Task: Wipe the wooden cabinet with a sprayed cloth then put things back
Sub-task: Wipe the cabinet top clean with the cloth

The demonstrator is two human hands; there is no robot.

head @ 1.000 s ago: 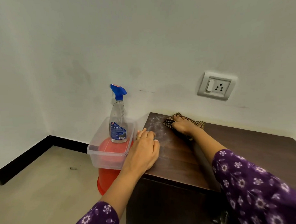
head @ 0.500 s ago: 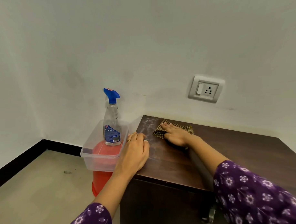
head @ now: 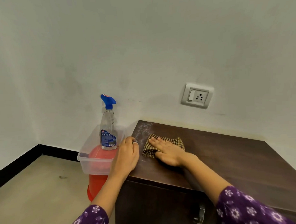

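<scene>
The dark wooden cabinet (head: 229,156) stands against the wall, its top dusty near the far left corner. A checked brown cloth (head: 174,142) lies on that top, pressed flat under my right hand (head: 168,153), whose fingers are spread over it. My left hand (head: 127,156) rests palm down on the cabinet's left edge, fingers curled over the rim, holding nothing. A clear spray bottle (head: 108,130) with a blue trigger stands upright just left of the cabinet on a clear plastic box (head: 95,162).
The plastic box sits on an upturned red bucket (head: 96,185) on the beige floor. A wall socket (head: 197,95) is above the cabinet. A metal handle (head: 200,214) shows on the cabinet front. Black skirting (head: 18,163) runs along the wall's base.
My right hand has drawn the cloth toward me from the back left corner, away from the wall. The left hand stays on the cabinet edge. The view has shifted a little.
</scene>
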